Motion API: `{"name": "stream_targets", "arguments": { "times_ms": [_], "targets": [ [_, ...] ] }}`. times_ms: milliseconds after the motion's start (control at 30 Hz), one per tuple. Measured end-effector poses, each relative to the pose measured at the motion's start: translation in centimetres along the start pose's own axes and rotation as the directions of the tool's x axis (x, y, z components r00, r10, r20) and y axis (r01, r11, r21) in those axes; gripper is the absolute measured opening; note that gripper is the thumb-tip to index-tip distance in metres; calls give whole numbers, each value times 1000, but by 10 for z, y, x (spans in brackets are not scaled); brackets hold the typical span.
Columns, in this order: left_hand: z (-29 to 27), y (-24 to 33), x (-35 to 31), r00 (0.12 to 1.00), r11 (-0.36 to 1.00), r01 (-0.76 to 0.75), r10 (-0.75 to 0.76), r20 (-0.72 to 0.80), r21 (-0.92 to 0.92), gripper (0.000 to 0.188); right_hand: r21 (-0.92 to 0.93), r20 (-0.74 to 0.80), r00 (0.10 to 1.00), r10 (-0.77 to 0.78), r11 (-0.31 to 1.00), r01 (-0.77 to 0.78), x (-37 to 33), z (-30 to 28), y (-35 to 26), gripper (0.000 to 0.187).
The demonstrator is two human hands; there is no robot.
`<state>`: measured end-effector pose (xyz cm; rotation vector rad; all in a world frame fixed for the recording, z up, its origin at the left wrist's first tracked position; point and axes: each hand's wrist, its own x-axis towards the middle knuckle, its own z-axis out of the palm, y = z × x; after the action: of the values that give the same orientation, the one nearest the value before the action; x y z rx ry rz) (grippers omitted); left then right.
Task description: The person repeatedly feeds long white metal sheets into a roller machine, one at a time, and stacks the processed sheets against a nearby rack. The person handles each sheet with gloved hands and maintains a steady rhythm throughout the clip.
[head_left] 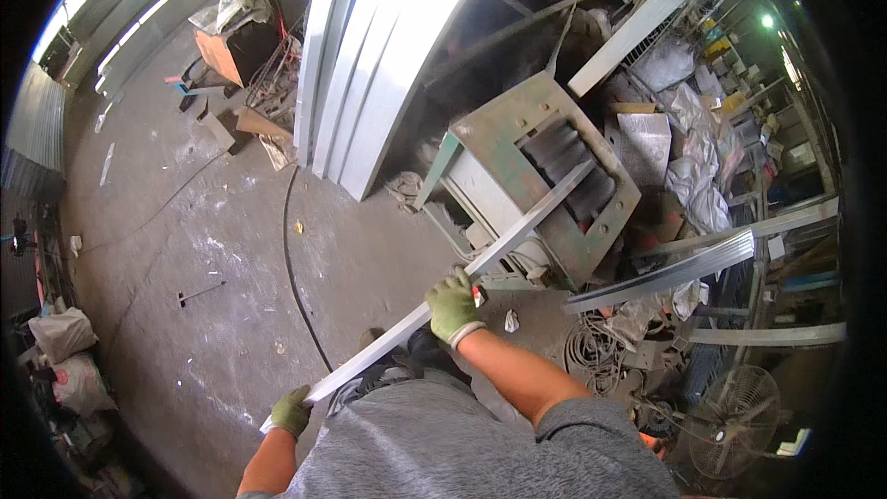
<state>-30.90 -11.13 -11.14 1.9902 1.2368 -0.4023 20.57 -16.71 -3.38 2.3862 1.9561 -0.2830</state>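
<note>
Metal strip (370,356): left hand (292,411) closed on near end, right hand (453,306) closed midway, apparently for steady support. Far end overlies dark opening (559,152) of green machine (499,134).

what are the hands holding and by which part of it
A long, straight, pale metal bar: the green-gloved left hand holds its near end, the green-gloved right hand around the middle of its visible length.

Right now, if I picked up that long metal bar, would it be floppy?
Probably not: the metal bar looks straight, with no clear sag between the left hand and right hand. It might feel tippy held near one end, because it's so long and thin. It could be a bit slippery, since its surface looks smooth.
</note>
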Motion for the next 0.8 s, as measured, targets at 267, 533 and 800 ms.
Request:
{"name": "stream_targets", "arguments": {
  "times_ms": [267,533,800],
  "targets": [
    [-10,40,32,999,999,-47,47,-24,7,44,1,-82,996,38,999,-38,10,-2,40,22],
    [-39,235,116,980,974,-193,199,-34,121,35,-51,-251,961,113,990,-130,55,-48,234,18],
    [-34,222,100,966,966,-237,246,-78,103,31,-2,-251,964,94,995,-98,47,-42,212,17]
  ]
}}
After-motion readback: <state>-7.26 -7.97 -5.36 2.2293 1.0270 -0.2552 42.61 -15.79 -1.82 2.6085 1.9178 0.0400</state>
